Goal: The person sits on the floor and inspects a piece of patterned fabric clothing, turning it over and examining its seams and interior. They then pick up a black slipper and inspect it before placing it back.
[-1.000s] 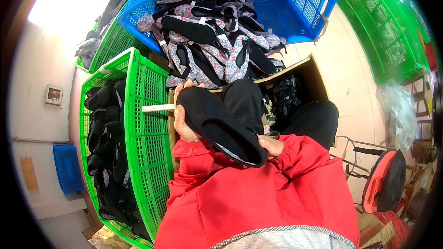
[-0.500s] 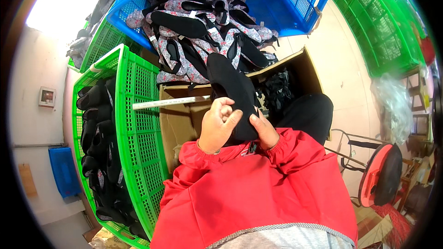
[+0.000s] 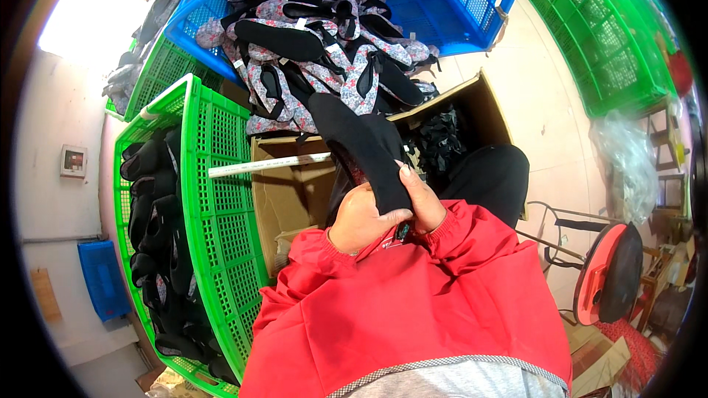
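Observation:
Both of my hands grip a black slipper (image 3: pixel 367 153) in front of my lap, its toe pointing up and to the left. My left hand (image 3: pixel 360 220) is closed round the heel end from the left, thumb across it and fingers mostly hidden beneath. On the opposite side my right hand (image 3: pixel 423 200) is closed on the same end, with its thumb up along the edge. A bit of reddish patterned lining shows at the slipper's left side. Just beyond lies a heap of floral slippers (image 3: pixel 306 77) with black soles.
A blue crate (image 3: pixel 472 0) lies behind the heap. To the left, a green crate (image 3: pixel 221 199) holds black slippers (image 3: pixel 156 221). A cardboard box (image 3: pixel 284 195) with black scraps (image 3: pixel 440 133) and a white pipe (image 3: pixel 269 164) is before me. At right stands a red-and-black stool (image 3: pixel 601 276).
My left hand has moved from over the slipper to wrap its heel end. The slipper has turned and tilted, so its opening's patterned lining now shows on the left.

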